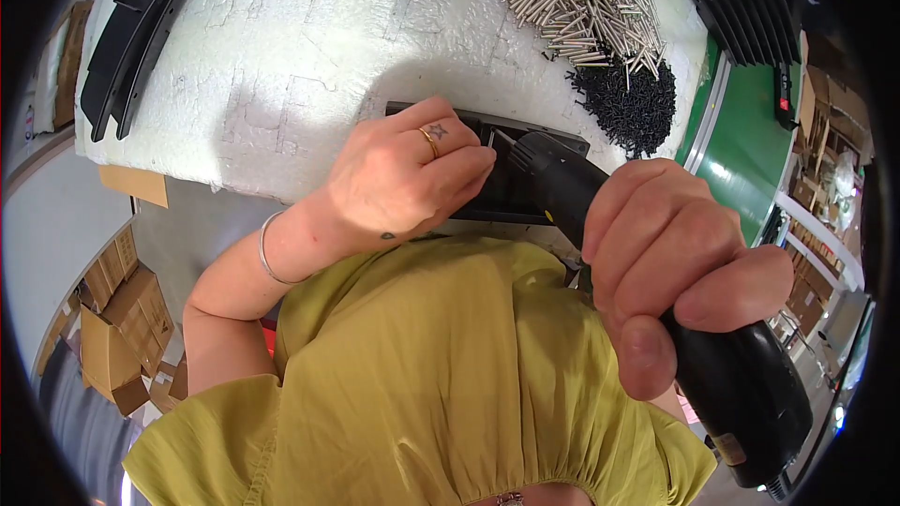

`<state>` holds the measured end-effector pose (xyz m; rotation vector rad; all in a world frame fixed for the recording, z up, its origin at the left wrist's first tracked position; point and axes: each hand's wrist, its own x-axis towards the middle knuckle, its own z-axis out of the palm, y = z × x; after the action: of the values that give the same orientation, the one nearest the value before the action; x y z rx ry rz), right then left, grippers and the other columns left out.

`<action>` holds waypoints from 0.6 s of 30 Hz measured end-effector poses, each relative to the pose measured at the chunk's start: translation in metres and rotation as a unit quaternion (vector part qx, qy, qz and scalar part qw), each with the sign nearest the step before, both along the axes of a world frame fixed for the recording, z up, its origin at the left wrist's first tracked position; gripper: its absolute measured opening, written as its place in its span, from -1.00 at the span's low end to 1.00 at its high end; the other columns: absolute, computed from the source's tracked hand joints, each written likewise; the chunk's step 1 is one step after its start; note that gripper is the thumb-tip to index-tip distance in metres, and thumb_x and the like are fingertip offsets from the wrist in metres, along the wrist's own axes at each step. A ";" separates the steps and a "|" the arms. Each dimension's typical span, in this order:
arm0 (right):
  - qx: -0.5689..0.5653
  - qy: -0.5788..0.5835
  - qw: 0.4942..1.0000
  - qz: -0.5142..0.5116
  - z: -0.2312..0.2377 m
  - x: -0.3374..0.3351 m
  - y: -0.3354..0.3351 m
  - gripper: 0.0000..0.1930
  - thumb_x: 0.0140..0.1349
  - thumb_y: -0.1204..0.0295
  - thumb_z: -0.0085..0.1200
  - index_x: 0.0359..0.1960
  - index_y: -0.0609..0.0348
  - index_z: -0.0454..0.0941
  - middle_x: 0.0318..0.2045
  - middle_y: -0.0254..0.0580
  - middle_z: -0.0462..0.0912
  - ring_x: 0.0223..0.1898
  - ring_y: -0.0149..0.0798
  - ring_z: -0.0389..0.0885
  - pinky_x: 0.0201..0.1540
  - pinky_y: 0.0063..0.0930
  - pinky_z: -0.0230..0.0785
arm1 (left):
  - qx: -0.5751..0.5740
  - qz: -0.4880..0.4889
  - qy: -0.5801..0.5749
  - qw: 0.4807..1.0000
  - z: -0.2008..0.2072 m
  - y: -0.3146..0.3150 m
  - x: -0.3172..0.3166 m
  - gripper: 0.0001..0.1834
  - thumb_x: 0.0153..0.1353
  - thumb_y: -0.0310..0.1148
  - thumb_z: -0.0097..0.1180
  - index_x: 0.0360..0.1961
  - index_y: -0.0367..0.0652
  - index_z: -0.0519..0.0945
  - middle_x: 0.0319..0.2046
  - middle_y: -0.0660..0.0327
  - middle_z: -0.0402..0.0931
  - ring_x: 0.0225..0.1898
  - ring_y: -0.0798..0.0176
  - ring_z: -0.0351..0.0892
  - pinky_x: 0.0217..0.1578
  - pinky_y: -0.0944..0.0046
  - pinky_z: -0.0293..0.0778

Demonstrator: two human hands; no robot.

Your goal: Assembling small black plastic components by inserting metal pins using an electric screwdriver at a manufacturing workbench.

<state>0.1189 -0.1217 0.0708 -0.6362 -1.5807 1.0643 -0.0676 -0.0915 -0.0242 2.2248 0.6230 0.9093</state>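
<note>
The right hand point(680, 267) grips a black power screwdriver point(656, 300), its long axis slanting up-left, tip at a black plastic part point(511, 189) on the white foam-covered table point(309, 47). The left hand point(403, 173) seems to pinch a screw there. Cardboard boxes point(122, 319) sit on the floor.

Two hands: left hand point(398, 178), right hand point(670, 262). One black electric screwdriver point(656, 319), in the right hand. One black plastic part point(511, 178) under the left hand. One pile of metal pins point(581, 0), one pile of black screws point(628, 103), both beyond the right hand. Two curved black strips point(136, 33) far left of the left hand.
</note>
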 end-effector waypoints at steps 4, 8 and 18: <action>-0.013 -0.016 1.000 0.008 0.003 -0.003 0.003 -0.65 0.02 0.53 0.22 -0.33 0.00 0.22 -0.62 -0.43 0.42 -0.69 -0.45 0.40 -0.57 -0.54 0.30 | 0.009 -0.002 0.015 1.000 0.003 0.000 0.002 -0.86 -0.12 -0.52 0.24 -0.46 -0.18 0.57 -0.54 0.28 0.45 -0.46 0.23 0.47 -0.57 0.27 0.45; -0.018 -0.014 1.000 0.016 0.003 -0.005 0.004 -0.65 0.02 0.54 0.23 -0.34 0.02 0.22 -0.62 -0.41 0.44 -0.69 -0.42 0.41 -0.56 -0.52 0.32 | 0.000 -0.005 0.037 0.999 0.006 0.001 0.003 -0.88 -0.10 -0.50 0.23 -0.54 -0.16 0.50 -0.59 0.27 0.37 -0.48 0.21 0.42 -0.57 0.26 0.42; -0.006 0.060 0.992 -0.108 0.004 0.015 0.011 -0.76 0.07 0.47 -0.05 -0.18 0.02 0.33 -0.62 -0.47 0.34 -0.63 -0.49 0.26 -0.37 -0.50 0.19 | -0.034 -0.048 0.022 0.998 0.014 0.005 -0.001 -0.78 -0.19 -0.52 0.35 -0.44 -0.22 0.60 -0.52 0.23 0.48 -0.50 0.16 0.43 -0.52 0.26 0.41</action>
<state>0.1335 -0.1110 0.0750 -0.7210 -1.3700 0.9321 -0.0689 -0.0867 -0.0098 2.1988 0.5536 0.7823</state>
